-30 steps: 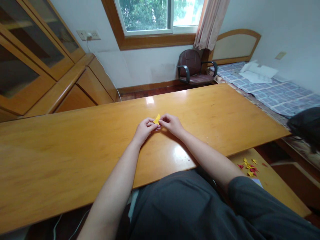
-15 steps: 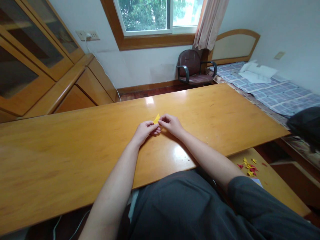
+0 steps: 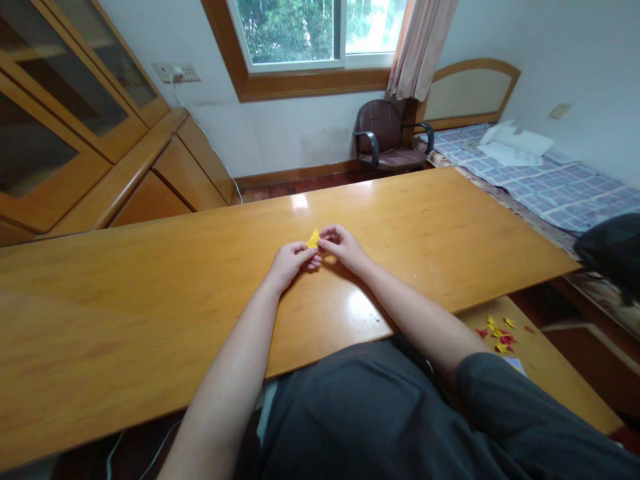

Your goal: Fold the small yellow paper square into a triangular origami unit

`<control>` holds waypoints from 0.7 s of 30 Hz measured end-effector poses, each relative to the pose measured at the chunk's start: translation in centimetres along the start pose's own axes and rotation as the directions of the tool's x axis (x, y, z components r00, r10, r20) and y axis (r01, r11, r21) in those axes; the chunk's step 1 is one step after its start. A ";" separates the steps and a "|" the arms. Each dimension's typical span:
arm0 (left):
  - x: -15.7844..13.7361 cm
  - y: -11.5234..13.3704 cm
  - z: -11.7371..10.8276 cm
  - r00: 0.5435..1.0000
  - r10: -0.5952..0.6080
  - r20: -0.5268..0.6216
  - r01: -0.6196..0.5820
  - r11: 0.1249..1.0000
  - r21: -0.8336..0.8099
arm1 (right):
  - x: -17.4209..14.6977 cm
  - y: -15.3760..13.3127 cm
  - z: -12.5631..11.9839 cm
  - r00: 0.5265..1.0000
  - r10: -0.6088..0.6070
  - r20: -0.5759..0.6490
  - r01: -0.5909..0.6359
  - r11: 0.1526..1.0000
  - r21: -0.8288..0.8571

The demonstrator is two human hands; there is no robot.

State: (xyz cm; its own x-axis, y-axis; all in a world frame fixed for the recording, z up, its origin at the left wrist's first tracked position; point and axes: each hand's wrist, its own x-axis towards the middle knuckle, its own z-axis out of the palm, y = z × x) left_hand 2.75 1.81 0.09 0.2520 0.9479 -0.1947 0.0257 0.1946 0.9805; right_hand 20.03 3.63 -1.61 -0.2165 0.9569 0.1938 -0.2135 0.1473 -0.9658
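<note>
A small folded piece of yellow paper (image 3: 313,239) is held between my two hands, just above the wooden table (image 3: 150,300). My left hand (image 3: 294,260) pinches its lower left part between thumb and fingers. From the other side, my right hand (image 3: 341,245) grips its right edge with thumb and forefinger. One pointed corner of the paper sticks up between the hands; fingers hide the rest, so its full shape cannot be made out.
On a lower board (image 3: 545,373) at the right lie several small red and yellow folded paper pieces (image 3: 501,333). Beyond the table stand a brown armchair (image 3: 383,137) and a bed (image 3: 545,177). A wooden cabinet (image 3: 100,133) is at the left, and a black bag (image 3: 613,253) at the right edge.
My right fingers have shifted slightly on the yellow paper, and a little more of it shows between the hands. My left hand stays almost still.
</note>
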 end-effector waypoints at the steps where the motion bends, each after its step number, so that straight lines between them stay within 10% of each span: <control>1: 0.0 0.0 0.0 1.000 0.002 -0.001 -0.002 1.000 -0.001 | 0.0 0.0 0.0 1.000 0.011 0.002 -0.011 1.000 0.023; 21: -0.3 0.2 0.2 1.000 -0.006 0.026 0.005 1.000 0.015 | -0.1 -0.5 0.1 0.999 0.048 -0.018 -0.047 0.996 0.080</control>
State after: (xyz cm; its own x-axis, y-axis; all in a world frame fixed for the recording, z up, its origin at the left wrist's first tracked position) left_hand 2.89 1.54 0.39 0.2766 0.9400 -0.1997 0.0416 0.1959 0.9797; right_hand 20.04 3.42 -1.13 -0.2093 0.9672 0.1437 -0.2786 0.0819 -0.9569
